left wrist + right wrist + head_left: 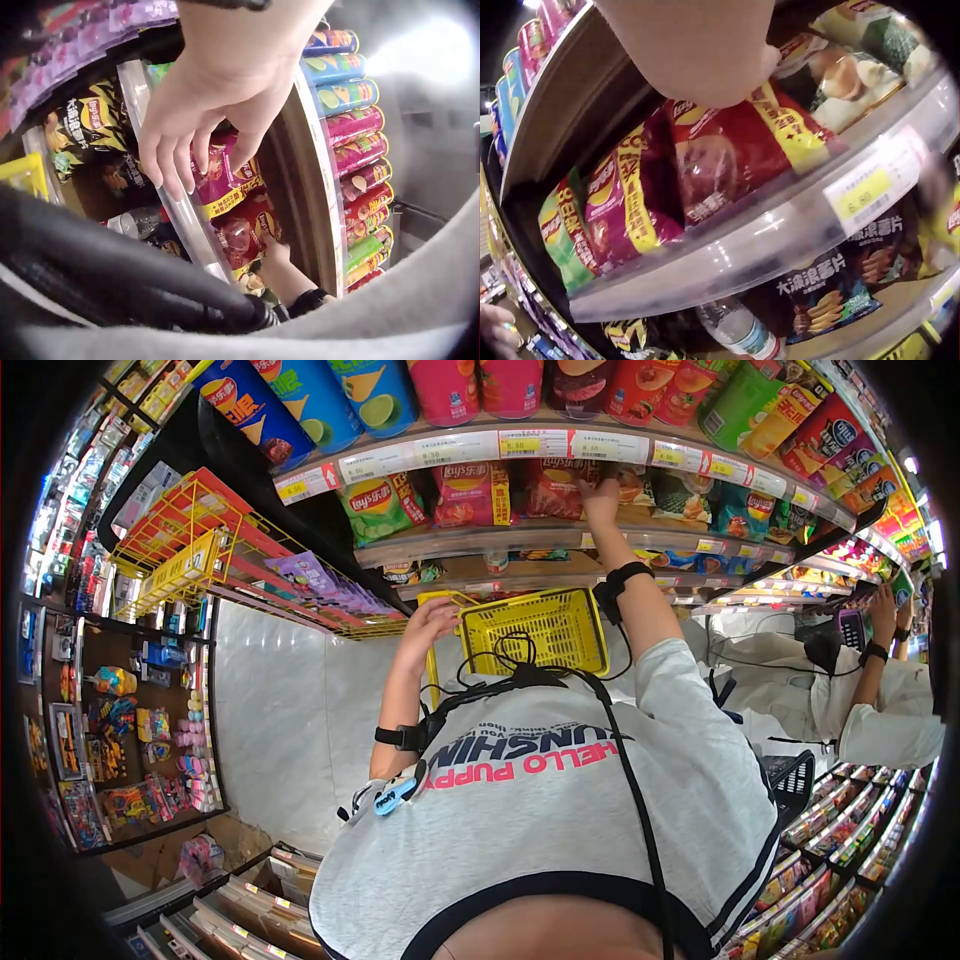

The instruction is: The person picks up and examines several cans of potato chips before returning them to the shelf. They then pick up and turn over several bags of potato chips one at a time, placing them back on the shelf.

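In the head view my right hand point(601, 500) reaches onto the shelf and touches the top of a red chip bag point(556, 490). The right wrist view has that hand point(697, 52) over the red bag point(727, 157), its fingertips hidden behind the palm. A pink chip bag point(466, 495) stands to the left of it, then a green one point(382, 507). My left hand point(432, 628) hangs with loosely bent fingers by the rim of a yellow basket point(535, 632). From the left wrist, this hand point(217, 105) appears in front of the shelf, holding nothing.
Chip cans point(447, 388) line the shelf above, behind price labels point(520, 444). A yellow wire rack point(205, 550) with purple packets point(310, 575) stands at the left. Another person's arm point(880, 650) reaches in at the right. Below are a bottle point(739, 330) and dark chip bags point(817, 296).
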Tool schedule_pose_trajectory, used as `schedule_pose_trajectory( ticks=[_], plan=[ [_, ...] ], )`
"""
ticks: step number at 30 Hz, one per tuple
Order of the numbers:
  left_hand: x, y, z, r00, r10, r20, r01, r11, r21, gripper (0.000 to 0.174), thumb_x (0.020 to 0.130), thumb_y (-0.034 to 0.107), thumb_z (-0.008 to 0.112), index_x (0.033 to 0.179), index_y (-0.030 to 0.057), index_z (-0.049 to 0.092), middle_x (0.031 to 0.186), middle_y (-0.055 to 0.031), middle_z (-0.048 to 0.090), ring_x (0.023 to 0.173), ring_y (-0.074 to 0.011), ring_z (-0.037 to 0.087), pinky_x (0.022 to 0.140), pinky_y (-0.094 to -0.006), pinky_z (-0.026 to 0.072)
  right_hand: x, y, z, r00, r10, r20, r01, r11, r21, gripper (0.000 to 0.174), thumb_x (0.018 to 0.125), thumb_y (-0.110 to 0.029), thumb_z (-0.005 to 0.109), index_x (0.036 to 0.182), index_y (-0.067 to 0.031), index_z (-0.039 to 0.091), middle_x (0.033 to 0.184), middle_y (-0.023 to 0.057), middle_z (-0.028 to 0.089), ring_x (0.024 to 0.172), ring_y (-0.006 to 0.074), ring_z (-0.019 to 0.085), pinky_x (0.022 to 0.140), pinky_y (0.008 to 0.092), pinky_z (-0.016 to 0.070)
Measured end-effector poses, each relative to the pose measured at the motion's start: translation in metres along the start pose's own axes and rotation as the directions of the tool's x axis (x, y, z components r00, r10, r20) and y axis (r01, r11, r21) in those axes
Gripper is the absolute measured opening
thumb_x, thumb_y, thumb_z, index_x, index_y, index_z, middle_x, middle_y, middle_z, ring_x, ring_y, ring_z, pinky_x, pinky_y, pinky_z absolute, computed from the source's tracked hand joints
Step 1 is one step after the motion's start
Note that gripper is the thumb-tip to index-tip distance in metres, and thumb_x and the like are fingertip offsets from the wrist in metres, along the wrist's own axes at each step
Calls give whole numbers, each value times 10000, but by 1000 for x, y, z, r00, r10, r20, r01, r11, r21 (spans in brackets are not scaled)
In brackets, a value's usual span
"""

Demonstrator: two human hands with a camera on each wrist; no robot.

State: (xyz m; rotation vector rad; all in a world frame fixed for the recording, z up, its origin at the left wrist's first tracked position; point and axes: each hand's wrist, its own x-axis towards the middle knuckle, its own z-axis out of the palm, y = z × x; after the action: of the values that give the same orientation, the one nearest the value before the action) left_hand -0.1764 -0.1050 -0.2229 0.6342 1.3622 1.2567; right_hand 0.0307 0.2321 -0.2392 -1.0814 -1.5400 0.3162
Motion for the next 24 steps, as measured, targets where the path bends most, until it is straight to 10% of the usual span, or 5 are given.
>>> schedule_pose_trajectory(
  ticks=[3,9,12,18,24],
  plan=[
    [0,-2,0,1000,1,-12,-1,1000,-4,401,816,192,547,1178,46,457,1079,-81,577,942,-163,577,816,-264,415,0,2,-7,889,367,275,-347,930,-119,400,679,-234,704,967,23,600,894,185,630,843,304,598,740,361,443],
    [-4,2,6,999,26,24,-28,997,65,355,867,215,488,1175,44,453,1104,-92,574,976,-174,575,829,-268,425,11,12,-12,864,399,307,-471,856,213,288,737,-217,662,880,31,634,662,85,604,634,188,559,610,322,432],
    [-5,6,12,999,42,31,-45,995,93,355,862,198,491,1177,39,453,1078,-91,581,975,-178,576,832,-271,426,5,25,-20,970,234,69,-241,962,130,284,760,-227,659,867,35,633,611,42,557,531,137,486,508,296,387],
    [-4,10,24,980,138,141,-153,983,99,352,855,181,516,1168,32,456,1049,-90,580,952,-165,561,841,-287,423,-28,-5,-105,822,552,142,-544,685,485,241,773,-225,665,711,5,630,554,-16,435,525,59,389,468,222,306],
    [0,17,46,958,119,260,-185,952,244,412,832,167,569,1194,20,437,1084,-91,553,947,-147,539,837,-269,412,-97,-30,-186,904,407,127,-426,881,205,264,789,-147,640,670,53,517,607,-14,451,580,63,369,516,225,316]
  ],
)
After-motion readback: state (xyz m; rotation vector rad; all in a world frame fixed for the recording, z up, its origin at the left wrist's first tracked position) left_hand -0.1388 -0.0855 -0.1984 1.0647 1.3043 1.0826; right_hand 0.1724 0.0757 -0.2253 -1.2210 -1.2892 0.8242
